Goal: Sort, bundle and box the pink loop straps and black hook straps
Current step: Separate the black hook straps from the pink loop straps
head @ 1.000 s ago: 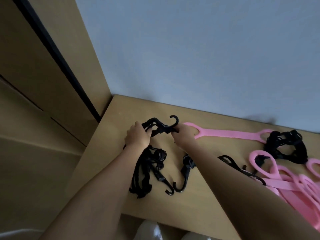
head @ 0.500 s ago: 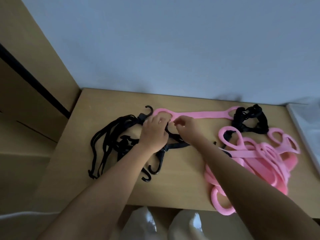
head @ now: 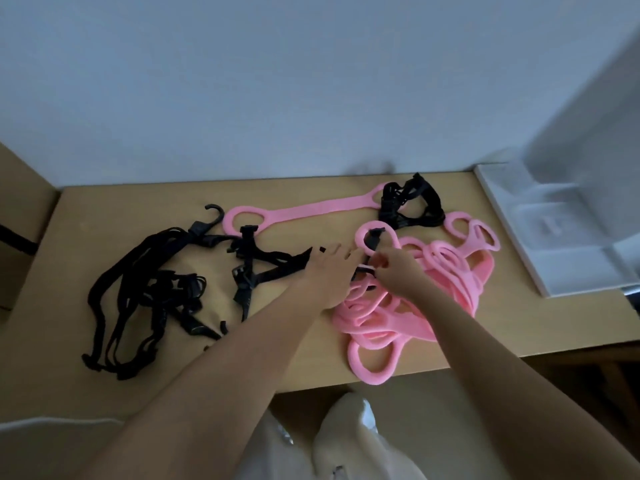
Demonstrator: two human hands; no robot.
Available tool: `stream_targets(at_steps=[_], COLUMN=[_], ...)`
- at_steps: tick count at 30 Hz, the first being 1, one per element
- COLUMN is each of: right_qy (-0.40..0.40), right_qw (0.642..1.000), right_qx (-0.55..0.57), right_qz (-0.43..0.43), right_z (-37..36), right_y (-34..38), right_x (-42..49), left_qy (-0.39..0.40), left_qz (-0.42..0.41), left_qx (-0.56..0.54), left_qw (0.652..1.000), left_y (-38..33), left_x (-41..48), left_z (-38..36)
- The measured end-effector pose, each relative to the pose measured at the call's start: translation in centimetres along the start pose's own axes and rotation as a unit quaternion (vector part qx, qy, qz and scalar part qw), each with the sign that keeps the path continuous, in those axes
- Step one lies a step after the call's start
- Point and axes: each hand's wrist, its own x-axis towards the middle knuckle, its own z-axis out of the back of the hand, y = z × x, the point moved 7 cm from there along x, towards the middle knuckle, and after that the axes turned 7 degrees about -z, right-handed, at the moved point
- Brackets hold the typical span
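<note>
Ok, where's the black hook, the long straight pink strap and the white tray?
black hook (head: pixel 212 220): head view, its stem.
long straight pink strap (head: pixel 318 208): head view, middle of its band.
white tray (head: pixel 550 220): head view, a bare compartment.

Hook straps (head: pixel 166 289) left of loop straps (head: pixel 398 320)

The light-brown wood-look counter (head: pixel 104 216) has a smooth, matt finish, like laminate. The black woven cloth straps (head: pixel 114 296) are dull and rough in texture, while the black curved hook (head: pixel 213 213) at the end of one looks like hard plastic with a faint sheen. The pink loop straps (head: pixel 391 323) look soft and rubbery or foam-like, smooth and matt, with no weave. The white moulded tray (head: pixel 540 230) looks like smooth, slightly glossy plastic. The pale wall (head: pixel 277 81) is flat and matt.
</note>
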Motion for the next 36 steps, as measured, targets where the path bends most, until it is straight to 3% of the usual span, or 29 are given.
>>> stream_targets(at_steps=[5,9,12,16,19,22,28,31,36], right_qy=[-0.005,-0.046,-0.047,-0.062,-0.088,-0.100,0.016,0.041,0.098], right_qw=[1.000,0.997,0.997,0.998,0.996,0.992,0.988,0.984,0.973], right_qx=[0.018,0.054,0.065,0.027,-0.010,0.026,-0.014,-0.037,-0.077], right_qz=[-0.011,-0.019,0.008,-0.012,0.011,0.071,0.154,0.169,0.193], right_z=[-0.6,-0.3,-1.2,-1.8,-1.2,-1.3,-5.8,-8.4,-13.2], right_y=[-1.7,-2.2,-1.6,-2.4,-1.1,2.1,9.3,12.0,16.0], right_x=[-0.5,-0.8,-1.2,-2.0,-2.6,-2.5,-2.6,-3.0,-4.4], left_qy=[0.025,-0.030,-0.083,-0.093,-0.113,-0.166,-0.108,-0.026,0.024], left_qz=[0.052,0.123,0.216,0.200,0.171,0.168,0.022,0.080,0.215], left_qx=[0.036,-0.097,-0.256,-0.315,-0.303,-0.270,-0.097,-0.039,-0.034], left_qw=[0.998,0.987,0.939,0.923,0.931,0.934,0.989,0.996,0.976], left_y=[0.0,0.6,1.4,1.5,2.5,4.5,7.8,11.6,15.9], left_x=[0.7,0.7,0.9,1.3,-0.4,-3.1,-10.4,-14.6,-19.9], left_z=[-0.6,0.1,0.8,2.0,2.8,4.1,4.2,2.3,1.1])
